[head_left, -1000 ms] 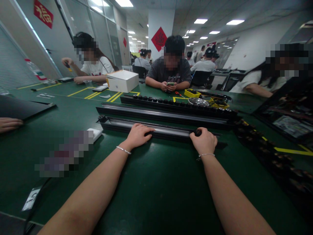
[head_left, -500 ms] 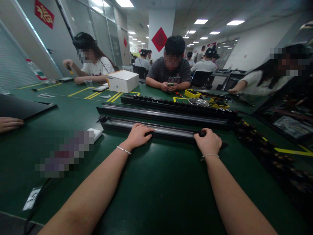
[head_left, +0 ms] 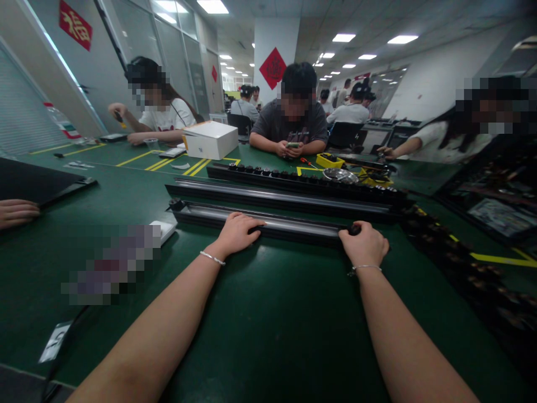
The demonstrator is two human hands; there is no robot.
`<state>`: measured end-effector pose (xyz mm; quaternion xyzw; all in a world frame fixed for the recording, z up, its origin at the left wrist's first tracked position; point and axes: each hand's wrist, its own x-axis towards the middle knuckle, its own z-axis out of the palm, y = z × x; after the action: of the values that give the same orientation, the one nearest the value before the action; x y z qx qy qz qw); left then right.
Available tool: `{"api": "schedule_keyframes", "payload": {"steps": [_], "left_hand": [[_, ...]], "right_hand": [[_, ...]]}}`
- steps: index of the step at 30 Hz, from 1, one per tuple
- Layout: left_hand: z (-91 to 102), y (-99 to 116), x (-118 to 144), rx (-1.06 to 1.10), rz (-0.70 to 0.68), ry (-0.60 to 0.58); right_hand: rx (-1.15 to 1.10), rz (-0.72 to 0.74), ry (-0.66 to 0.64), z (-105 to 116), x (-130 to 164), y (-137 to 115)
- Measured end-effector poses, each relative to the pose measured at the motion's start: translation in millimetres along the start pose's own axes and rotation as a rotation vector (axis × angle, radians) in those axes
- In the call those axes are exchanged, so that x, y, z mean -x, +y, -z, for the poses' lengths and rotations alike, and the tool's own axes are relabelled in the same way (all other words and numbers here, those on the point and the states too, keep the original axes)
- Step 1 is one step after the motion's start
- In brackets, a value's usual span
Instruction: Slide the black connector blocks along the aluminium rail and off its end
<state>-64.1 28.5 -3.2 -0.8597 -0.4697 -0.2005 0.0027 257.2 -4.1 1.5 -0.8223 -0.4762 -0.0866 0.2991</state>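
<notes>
A long black rail (head_left: 297, 225) with a shiny inner channel lies crosswise on the green table before me. My left hand (head_left: 239, 232) is closed over its near edge, around the middle. Toward the right end, my right hand (head_left: 366, 245) pinches a small dark knob-like part (head_left: 354, 230) at the channel; its lower portion is hidden by my fingers. Another small black fitting (head_left: 176, 204) sits at the rail's left end. Just behind is a second black rail (head_left: 272, 195). A third rail (head_left: 302, 178), farther back, carries a row of several small black parts.
Dark parts crowd the table's right side (head_left: 465, 263). A white box (head_left: 213, 140), yellow trays (head_left: 330, 160) and a metal dish (head_left: 340, 175) stand beyond the rails. To the left are a power strip (head_left: 165, 229) with a cable and another person's hand (head_left: 19, 214).
My right hand has slid a little to the right along the rail, with the small dark part in its fingers. My left hand has stayed in place.
</notes>
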Motion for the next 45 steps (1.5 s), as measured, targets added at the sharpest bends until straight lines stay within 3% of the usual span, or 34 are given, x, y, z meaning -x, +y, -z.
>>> {"api": "schedule_keyframes", "payload": {"steps": [23,36,45], "left_hand": [[-0.5,-0.7,-0.5,0.015,0.012,0.001],[-0.7,-1.0,-0.5,0.005,0.002,-0.001],[-1.2,-1.1,-0.8,0.017,-0.001,0.009]], "right_hand": [[-0.069,-0.1,0.074,4.1,-7.7,19.7],[-0.13,-0.21,0.064,4.0,-16.1,35.6],[-0.129,-0.263,0.038,11.9,-15.8,32.1]]}}
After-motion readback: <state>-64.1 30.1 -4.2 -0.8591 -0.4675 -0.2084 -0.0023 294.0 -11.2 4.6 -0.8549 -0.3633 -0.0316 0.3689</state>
